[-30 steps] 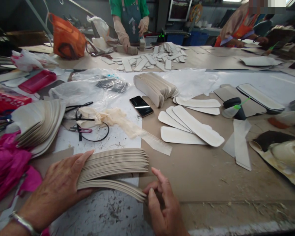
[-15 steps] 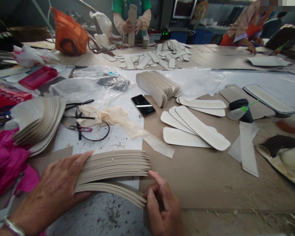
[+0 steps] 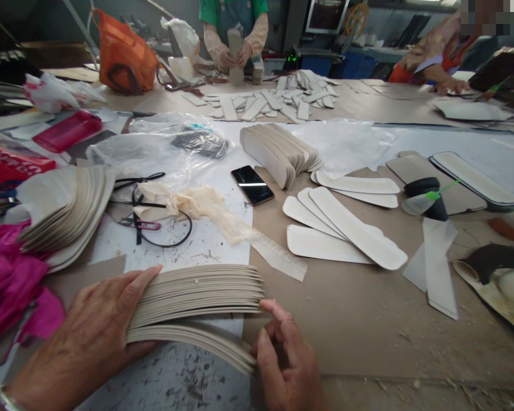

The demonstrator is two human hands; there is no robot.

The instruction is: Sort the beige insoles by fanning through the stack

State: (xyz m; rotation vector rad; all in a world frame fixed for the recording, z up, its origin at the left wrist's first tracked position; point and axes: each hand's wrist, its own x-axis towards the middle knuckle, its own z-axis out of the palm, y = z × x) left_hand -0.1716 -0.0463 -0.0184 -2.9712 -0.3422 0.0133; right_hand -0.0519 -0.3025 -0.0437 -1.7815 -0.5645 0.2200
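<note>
Cardboard stack (image 3: 197, 297), one, split between left hand (image 3: 89, 342) and right hand (image 3: 286, 365).

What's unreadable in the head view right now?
- Left hand: wrist cut by the bottom edge; fingers hidden behind the stack of flat grey card strips.
- Right hand: palm cut by the bottom edge.
- Black smartphone: screen shows glare only.
- Clear plastic bag: dark contents blurred by film.

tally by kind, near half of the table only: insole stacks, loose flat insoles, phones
Insole stacks: 3 (held stack, left pile, centre stack)
Loose flat insoles: 6 (four, two)
Phones: 1
Total: 10
</note>
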